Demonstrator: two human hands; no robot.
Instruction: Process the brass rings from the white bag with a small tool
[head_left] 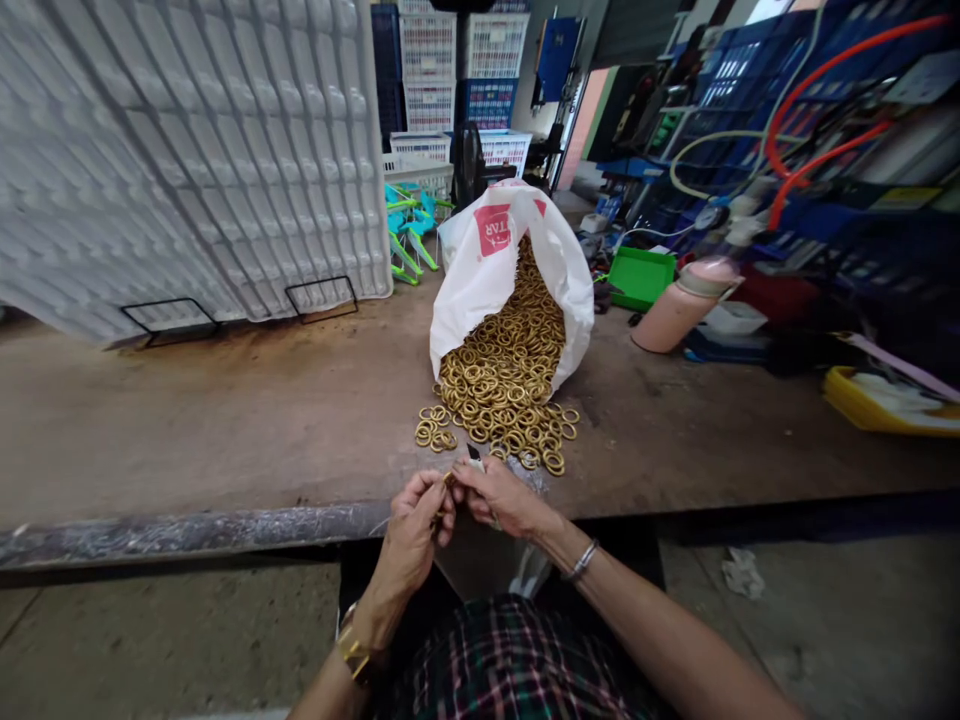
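Observation:
My left hand [414, 522] pinches a small brass-coloured ring [448, 479] at the table's front edge, its fingers curled and partly hiding it. My right hand [506, 497] is closed around a small utility knife [475, 458]; the dark blade tip points up and away from me. Its fingertips meet the left fingers at the ring. Just beyond both hands, a heap of brass-coloured rings [510, 370] spills from a white plastic bag [469, 275] lying on its side. Several loose rings [429, 428] form a little group to the left of the heap.
The brown table [225, 420] has a worn front edge. White ribbed trays [262, 150] stand upright at left on black wire stands. Turquoise and green clips [412, 230] sit behind. At right are a green tray [641, 278], a pink bottle [679, 310] and a yellow tray [885, 405].

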